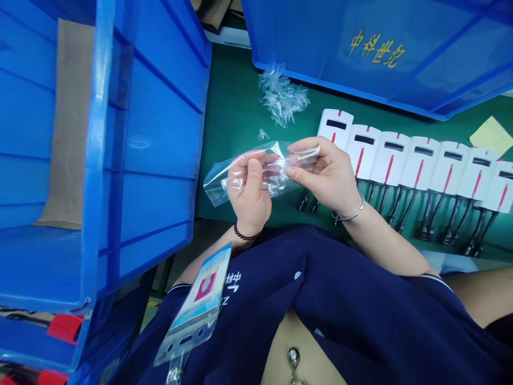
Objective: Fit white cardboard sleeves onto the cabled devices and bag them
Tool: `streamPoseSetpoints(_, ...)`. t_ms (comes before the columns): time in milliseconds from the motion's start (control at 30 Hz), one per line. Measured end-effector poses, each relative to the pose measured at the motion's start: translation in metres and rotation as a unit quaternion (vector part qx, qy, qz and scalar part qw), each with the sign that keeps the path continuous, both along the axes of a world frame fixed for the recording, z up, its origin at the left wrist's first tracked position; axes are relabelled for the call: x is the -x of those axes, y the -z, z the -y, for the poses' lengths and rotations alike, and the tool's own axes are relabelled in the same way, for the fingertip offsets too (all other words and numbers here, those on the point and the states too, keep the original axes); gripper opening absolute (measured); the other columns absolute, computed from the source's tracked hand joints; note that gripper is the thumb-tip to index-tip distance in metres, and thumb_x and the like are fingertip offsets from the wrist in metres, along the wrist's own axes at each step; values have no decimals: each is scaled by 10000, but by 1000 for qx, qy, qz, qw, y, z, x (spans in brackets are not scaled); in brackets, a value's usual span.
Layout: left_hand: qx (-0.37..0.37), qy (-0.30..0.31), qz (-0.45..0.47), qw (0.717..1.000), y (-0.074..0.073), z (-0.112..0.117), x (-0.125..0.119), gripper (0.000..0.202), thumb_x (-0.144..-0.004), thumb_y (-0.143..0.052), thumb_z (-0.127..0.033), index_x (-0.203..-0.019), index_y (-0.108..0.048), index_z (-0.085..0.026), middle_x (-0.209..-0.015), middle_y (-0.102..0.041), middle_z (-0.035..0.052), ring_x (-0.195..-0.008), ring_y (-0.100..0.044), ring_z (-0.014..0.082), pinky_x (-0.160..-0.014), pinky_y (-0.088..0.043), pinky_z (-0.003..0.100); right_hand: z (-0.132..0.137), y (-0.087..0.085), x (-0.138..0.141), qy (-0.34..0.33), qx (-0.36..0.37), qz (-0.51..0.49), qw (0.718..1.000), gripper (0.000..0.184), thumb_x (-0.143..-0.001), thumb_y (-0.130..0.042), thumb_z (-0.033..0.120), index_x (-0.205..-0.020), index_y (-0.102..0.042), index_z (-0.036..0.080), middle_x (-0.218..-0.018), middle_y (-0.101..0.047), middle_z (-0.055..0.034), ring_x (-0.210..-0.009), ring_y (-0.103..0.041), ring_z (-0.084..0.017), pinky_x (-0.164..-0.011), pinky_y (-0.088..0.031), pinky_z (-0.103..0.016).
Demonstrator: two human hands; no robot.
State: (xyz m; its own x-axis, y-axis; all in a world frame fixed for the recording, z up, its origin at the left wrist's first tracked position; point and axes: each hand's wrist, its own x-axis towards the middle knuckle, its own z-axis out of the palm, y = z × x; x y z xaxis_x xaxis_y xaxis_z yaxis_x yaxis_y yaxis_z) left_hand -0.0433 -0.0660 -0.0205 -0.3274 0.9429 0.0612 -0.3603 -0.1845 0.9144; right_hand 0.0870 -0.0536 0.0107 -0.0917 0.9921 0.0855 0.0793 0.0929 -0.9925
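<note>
A clear plastic bag (219,184) is stretched between my two hands above the green tabletop. My left hand (250,187) is closed on the bag's left part, thumb up, with the fingers showing through the film. Thumb and fingers of my right hand (326,174) pinch the bag near its right end. Whether anything lies inside the bag I cannot make out through the glare. Beyond my hands is a heap of small clear plastic pieces (282,96), with a few loose pieces (263,134) nearer to me.
White devices (389,155) with red stripes and black cables stand in a row on the right. A blue bin (160,133) rises at the left, and another blue bin (320,48) borders the back. A yellow paper (492,136) lies at the far right of the green tabletop (228,96).
</note>
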Motion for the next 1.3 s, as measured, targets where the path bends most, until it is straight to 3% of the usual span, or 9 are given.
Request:
streamPoseSetpoints(233, 7, 4, 46, 999, -3, -15, 20, 345, -747, -839, -449, -730, -582, -220, -661, -549, -55, -574, -549, 73, -548, -473, 202, 13, -11, -18, -52, 7, 179, 983, 577, -947, -403, 709, -794, -609, 193, -671, -649, -16, -579, -603, -132, -561, -449, -264)
streamPoseSetpoints(400, 76, 16, 137, 987, -2, -29, 32, 306, -791, -820, -360, -773, -547, -221, -711, -574, -60, -625, -593, 71, -590, -499, 193, 22, -6, -41, 14, 91, 589, 803, 596, -929, -418, 711, -846, -594, 148, -579, -605, -111, -572, -606, -260, -545, -388, -320)
streamPoseSetpoints(500, 107, 62, 168, 978, 0, -28, 27, 275, -823, -791, -264, -785, -523, -217, -791, -648, -61, -705, -646, 70, -674, -534, 186, 19, 8, -35, 8, 148, 641, 753, 627, -875, -523, 713, -1013, -554, 102, -681, -651, -167, -643, -645, -320, -541, -399, -330)
streamPoseSetpoints(633, 125, 91, 194, 969, -3, -25, 24, 240, -859, -744, -205, -790, -514, -218, -909, -718, -51, -820, -713, 98, -729, -578, 204, 15, 17, -28, 9, 182, 603, 777, 330, -902, -560, 414, -1047, -485, 128, -766, -659, -139, -708, -663, -322, -601, -442, -365)
streamPoseSetpoints(833, 235, 80, 259, 933, -10, -28, 28, 183, -999, -511, -161, -823, -542, -200, -884, -752, 1, -813, -742, 118, -692, -604, 211, 29, 9, -54, 167, 211, 174, 947, 555, -677, -697, 218, -1127, -372, 238, -889, -586, 15, -608, -644, -169, -583, -530, -329)
streamPoseSetpoints(933, 255, 93, 266, 925, -11, -29, 26, 195, -994, -512, -141, -812, -561, -193, -871, -752, -2, -805, -743, 117, -711, -607, 221, 35, 1, -61, 163, 297, -49, 940, 575, -649, -789, 285, -1106, -446, 226, -917, -605, 4, -513, -553, -88, -425, -427, -231)
streamPoseSetpoints(1067, 234, 110, 271, 927, -10, -30, 25, 214, -925, -593, -64, -762, -546, -194, -825, -741, -25, -786, -740, 111, -729, -598, 231, 40, -10, -61, 76, 369, -162, 912, 402, -788, -720, 450, -1033, -597, 156, -620, -408, 89, -379, -220, -26, -326, -152, -197)
streamPoseSetpoints(1200, 204, 98, 260, 939, -6, -35, 30, 211, -863, -701, -82, -757, -558, -196, -783, -722, -42, -732, -721, 92, -718, -582, 213, 51, -18, -66, 85, 243, -160, 953, 341, -858, -639, 469, -1099, -631, 228, -588, -261, 105, -375, -118, -52, -314, -123, -218)
streamPoseSetpoints(1300, 197, 92, 259, 941, -6, -38, 32, 211, -856, -740, -147, -744, -568, -193, -707, -683, -51, -674, -696, 82, -686, -574, 202, 64, -21, -71, 73, 156, -131, 976, 329, -820, -686, 535, -1035, -622, 295, -569, -385, 80, -376, -283, -89, -328, -253, -236)
